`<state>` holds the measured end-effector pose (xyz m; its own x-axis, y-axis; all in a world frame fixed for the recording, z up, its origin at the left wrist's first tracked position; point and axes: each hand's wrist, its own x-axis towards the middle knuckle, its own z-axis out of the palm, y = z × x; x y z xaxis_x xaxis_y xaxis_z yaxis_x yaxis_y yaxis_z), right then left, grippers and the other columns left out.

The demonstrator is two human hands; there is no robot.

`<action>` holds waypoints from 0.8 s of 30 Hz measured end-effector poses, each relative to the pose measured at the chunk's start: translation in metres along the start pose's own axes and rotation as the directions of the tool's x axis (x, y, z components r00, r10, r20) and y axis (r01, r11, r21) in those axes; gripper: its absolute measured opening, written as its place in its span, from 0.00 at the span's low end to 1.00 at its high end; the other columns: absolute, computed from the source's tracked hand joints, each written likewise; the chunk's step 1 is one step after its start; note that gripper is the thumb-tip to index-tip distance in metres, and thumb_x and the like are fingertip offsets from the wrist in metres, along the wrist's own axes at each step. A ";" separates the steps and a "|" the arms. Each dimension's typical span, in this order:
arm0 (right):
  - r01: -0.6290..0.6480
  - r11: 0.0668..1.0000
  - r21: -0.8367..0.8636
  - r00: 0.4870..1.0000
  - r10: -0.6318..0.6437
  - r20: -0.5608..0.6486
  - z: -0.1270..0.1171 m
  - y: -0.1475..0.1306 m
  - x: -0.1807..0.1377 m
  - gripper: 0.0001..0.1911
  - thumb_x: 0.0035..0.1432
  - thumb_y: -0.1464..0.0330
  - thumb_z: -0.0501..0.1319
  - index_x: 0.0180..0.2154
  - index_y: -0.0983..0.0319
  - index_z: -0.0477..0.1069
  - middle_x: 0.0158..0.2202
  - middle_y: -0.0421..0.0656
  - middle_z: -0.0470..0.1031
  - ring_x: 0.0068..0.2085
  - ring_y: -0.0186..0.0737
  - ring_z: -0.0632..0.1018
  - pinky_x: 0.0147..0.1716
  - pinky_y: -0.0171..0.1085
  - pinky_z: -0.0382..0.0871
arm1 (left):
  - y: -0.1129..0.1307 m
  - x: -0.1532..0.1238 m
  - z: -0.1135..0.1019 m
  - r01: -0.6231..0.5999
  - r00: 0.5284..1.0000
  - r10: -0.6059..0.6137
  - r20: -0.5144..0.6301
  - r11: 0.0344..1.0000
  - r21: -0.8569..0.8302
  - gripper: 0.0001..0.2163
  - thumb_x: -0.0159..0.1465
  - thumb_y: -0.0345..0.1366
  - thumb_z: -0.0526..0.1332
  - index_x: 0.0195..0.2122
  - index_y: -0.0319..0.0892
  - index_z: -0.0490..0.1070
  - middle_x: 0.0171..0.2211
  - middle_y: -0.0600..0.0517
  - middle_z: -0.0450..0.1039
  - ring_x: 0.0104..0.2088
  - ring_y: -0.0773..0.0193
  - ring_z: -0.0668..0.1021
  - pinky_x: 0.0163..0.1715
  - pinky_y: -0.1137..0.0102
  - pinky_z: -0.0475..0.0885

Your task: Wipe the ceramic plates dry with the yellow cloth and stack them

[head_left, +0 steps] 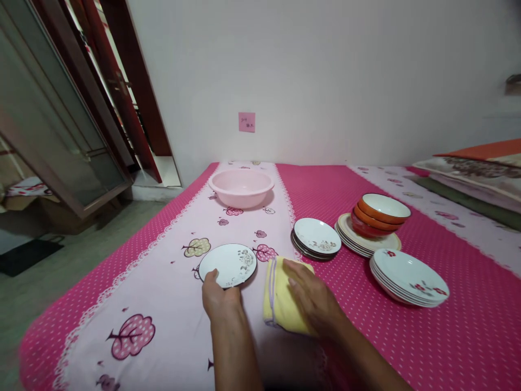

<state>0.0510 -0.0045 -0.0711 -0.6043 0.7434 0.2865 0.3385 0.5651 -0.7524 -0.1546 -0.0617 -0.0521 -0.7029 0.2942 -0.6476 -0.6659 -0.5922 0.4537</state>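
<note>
My left hand (pixel 222 296) grips the near edge of a white plate (pixel 223 262) with a dark rim and a flower pattern on its right side. The thumb lies on top of the plate, and the other fingers are hidden under it. To the right, my right hand (pixel 311 296) holds a folded yellow cloth (pixel 285 304) with a purple-striped edge. Its fingers lie across the cloth's upper side. Cloth and plate are apart, with a small gap between them. A short stack of similar dark-rimmed plates (pixel 315 234) sits just beyond my right hand.
A pink basin (pixel 244 198) stands at the back near the wall. Orange bowls (pixel 378 214) are stacked on cream plates (pixel 345 236). White plates with red flowers (pixel 407 274) are piled nearer on the right. Folded bedding (pixel 480 176) lies far right on the pink patterned bed cover (pixel 163 320).
</note>
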 end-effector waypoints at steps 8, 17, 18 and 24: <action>0.048 0.875 -0.482 0.957 0.098 0.272 0.035 0.010 0.018 0.31 0.70 0.64 0.50 0.71 0.64 0.56 0.74 0.48 0.53 0.74 0.52 0.54 0.72 0.60 0.45 | 0.003 -0.009 0.003 0.038 0.996 -0.041 0.082 0.999 0.038 0.29 0.57 0.27 0.60 0.62 0.39 0.68 0.56 0.42 0.76 0.59 0.48 0.76 0.56 0.51 0.74; 0.068 0.880 -0.469 0.992 -0.009 0.129 0.031 0.018 -0.025 0.41 0.61 0.59 0.61 0.71 0.67 0.57 0.72 0.55 0.57 0.71 0.60 0.61 0.69 0.59 0.57 | -0.002 -0.027 0.013 0.136 0.917 -0.113 0.383 0.990 -0.035 0.19 0.70 0.43 0.59 0.58 0.41 0.75 0.54 0.39 0.79 0.59 0.46 0.77 0.56 0.46 0.74; 0.059 0.858 -0.510 0.988 0.025 0.156 0.034 0.019 -0.032 0.44 0.55 0.60 0.65 0.70 0.67 0.59 0.72 0.57 0.57 0.71 0.66 0.61 0.67 0.64 0.58 | -0.003 -0.028 0.014 0.151 0.898 -0.115 0.426 0.987 -0.052 0.20 0.70 0.46 0.58 0.58 0.42 0.75 0.55 0.39 0.79 0.60 0.45 0.76 0.57 0.45 0.73; 0.158 0.721 -0.674 0.987 -0.113 0.110 0.058 0.038 -0.027 0.39 0.52 0.77 0.61 0.66 0.64 0.65 0.67 0.59 0.66 0.65 0.66 0.70 0.62 0.64 0.66 | -0.008 -0.033 0.014 0.161 0.838 -0.089 0.538 0.983 -0.088 0.27 0.69 0.56 0.57 0.61 0.46 0.73 0.60 0.40 0.75 0.63 0.42 0.72 0.59 0.43 0.70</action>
<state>0.0388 -0.0242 -0.1416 -0.7147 0.6305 0.3027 0.6349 0.7664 -0.0973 -0.1298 -0.0567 -0.0257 -0.6644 0.7029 -0.2541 -0.7457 -0.6007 0.2883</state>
